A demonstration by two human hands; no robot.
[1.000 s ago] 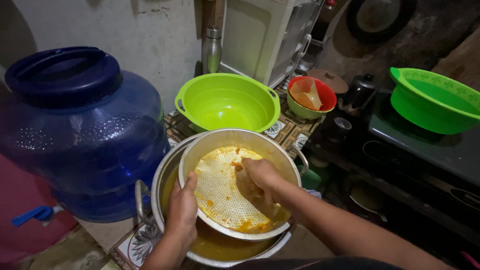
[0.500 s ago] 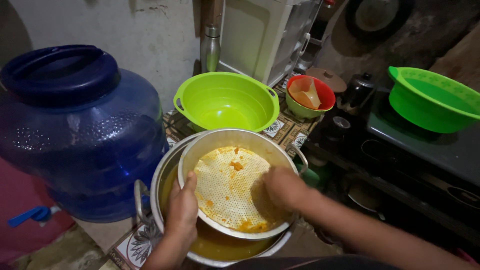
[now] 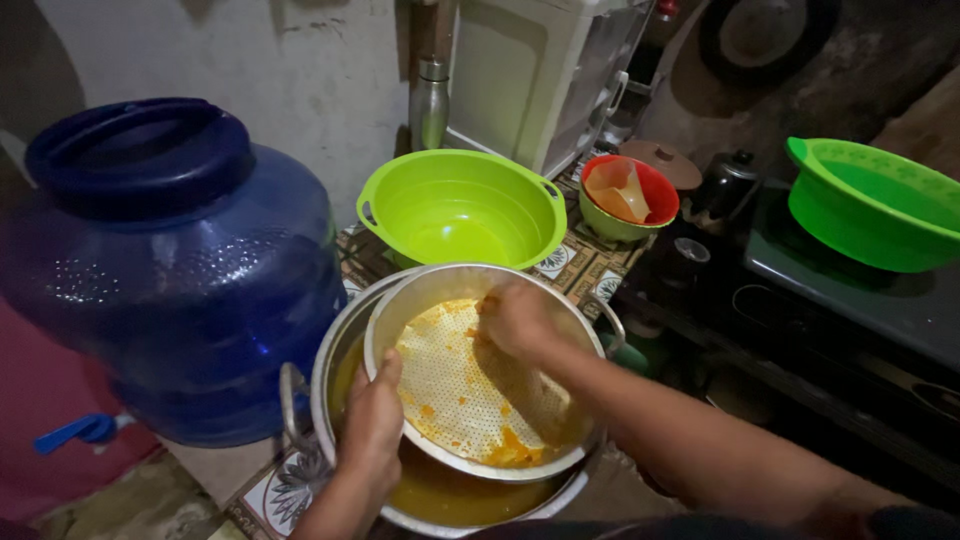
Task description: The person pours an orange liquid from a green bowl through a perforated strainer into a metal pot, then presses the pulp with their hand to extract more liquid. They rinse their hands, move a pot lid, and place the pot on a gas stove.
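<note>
Head view, left grip: left hand point(image 3: 372, 430) grasping the near rim of the metal strainer point(image 3: 470, 385), thumb over the edge, fingers outside.
Head view, right grip: right hand point(image 3: 515, 318) blurred and loosely curled, pressed on the strainer's perforated floor at its far side; whether it pinches any pulp I cannot tell.
Strainer: sits tilted inside the steel pot point(image 3: 330, 370), between the two grips.
Orange pulp point(image 3: 505, 452): smeared on the mesh, thickest at the low rim, right of the left grip.
Liquid point(image 3: 450, 495): orange, in the pot under the strainer.
Doing it well: I judge the left grip should hold the rim steady while the right rubs pulp across the holes with a flat palm, strainer kept over the pot.
Count: one strainer, one pot, two large green basins point(image 3: 462, 205) point(image 3: 880, 205), one small red-lined bowl point(image 3: 628, 198), one blue water jug point(image 3: 165, 270), one steel bottle point(image 3: 429, 102), one kettle point(image 3: 722, 185).
</note>
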